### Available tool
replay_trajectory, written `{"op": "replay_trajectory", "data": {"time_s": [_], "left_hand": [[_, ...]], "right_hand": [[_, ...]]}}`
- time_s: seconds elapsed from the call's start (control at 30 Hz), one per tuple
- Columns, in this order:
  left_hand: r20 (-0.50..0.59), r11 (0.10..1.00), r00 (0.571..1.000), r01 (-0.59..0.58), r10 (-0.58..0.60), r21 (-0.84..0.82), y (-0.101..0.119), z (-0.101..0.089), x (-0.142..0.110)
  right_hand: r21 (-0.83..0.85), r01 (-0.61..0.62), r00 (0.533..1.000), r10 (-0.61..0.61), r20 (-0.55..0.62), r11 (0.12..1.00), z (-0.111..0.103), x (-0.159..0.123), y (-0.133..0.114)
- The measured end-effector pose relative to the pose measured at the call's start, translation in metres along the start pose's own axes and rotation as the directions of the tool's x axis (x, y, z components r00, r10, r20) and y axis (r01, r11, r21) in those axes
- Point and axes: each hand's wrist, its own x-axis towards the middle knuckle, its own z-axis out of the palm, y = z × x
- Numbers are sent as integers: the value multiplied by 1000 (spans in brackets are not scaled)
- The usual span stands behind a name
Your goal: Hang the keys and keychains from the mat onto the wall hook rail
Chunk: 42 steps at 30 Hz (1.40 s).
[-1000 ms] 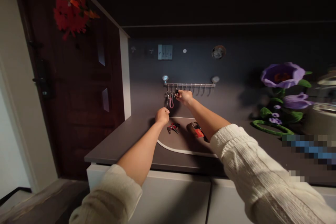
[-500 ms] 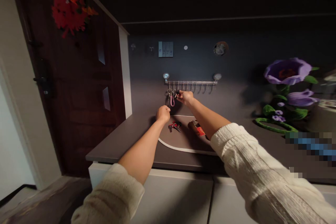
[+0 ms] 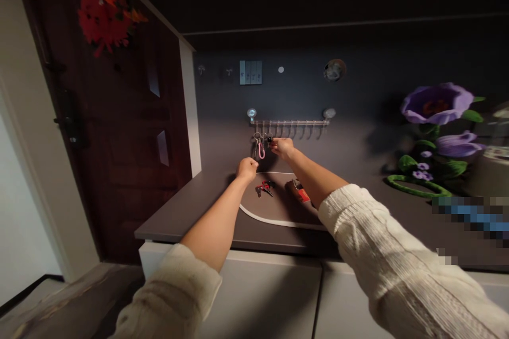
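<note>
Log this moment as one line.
right hand: holding black item below hook rail; left hand: curled near pink loop; mat: key bunch

No legible txt or nos., only tiny marks on pale wall panel (image 3: 251, 72) (v. sm., unreadable).

Glossy clear-looking rail (image 3: 294, 122), shiny metal ring (image 3: 257, 139), smooth pink strap (image 3: 261, 152), metal keys (image 3: 264, 188), matt mat (image 3: 274, 209), smooth matt table (image 3: 186, 206), rough knitted cloth sleeves (image 3: 389, 249), dark wood-look door (image 3: 119, 159) with a faint sheen, fuzzy-looking flower (image 3: 453, 103)
</note>
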Motion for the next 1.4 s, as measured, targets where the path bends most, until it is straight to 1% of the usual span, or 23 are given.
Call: {"op": "replay_trajectory", "data": {"time_s": [0.07,0.13,0.3,0.4,0.5,0.57,0.6,0.67,0.73,0.83,0.9,0.97,1.13,1.23,1.4], "left_hand": [[16,1000,1000,3,-3,-20,3,-3,-3],[51,999,999,7,-5,-44,5,-5,-6],[186,998,982,-5,17,-67,7,-7,-13],[257,997,964,-67,71,-24,8,-6,-15],[328,985,934,-165,143,42,9,-6,-18],[366,961,909,-255,202,103,9,-6,-19],[378,943,896,-301,231,138,9,-6,-20],[402,900,872,-384,279,207,9,-5,-22],[430,859,851,-439,303,264,9,-4,-22],[457,810,830,-489,319,322,8,-2,-23],[457,787,831,-500,317,362,8,-2,-24],[456,769,835,-501,308,397,8,-2,-24],[452,746,833,-515,320,421,6,-2,-23],[437,734,832,-527,343,428,4,-1,-20],[426,720,831,-535,357,442,1,1,-17]], "right_hand": [[-17,5,1000,-5,18,1000,-5,-5,0],[-31,16,998,-14,64,999,-13,-11,0],[-90,38,978,-19,208,995,-37,-33,7],[-159,76,960,-29,278,984,-51,-47,17],[-279,175,941,-77,329,944,-62,-57,27],[-384,275,920,-125,372,881,-68,-61,33],[-439,330,906,-150,396,836,-71,-62,36],[-540,437,874,-197,445,719,-75,-62,39],[-627,516,844,-222,488,583,-78,-62,42],[-714,581,812,-218,541,391,-79,-62,45],[-742,595,803,-204,560,309,-79,-61,46],[-755,596,803,-192,564,274,-79,-62,46],[-774,588,808,-182,560,233,-77,-62,46],[-770,605,796,-171,581,204,-75,-61,48],[-762,621,783,-149,603,180,-73,-58,50]]}}
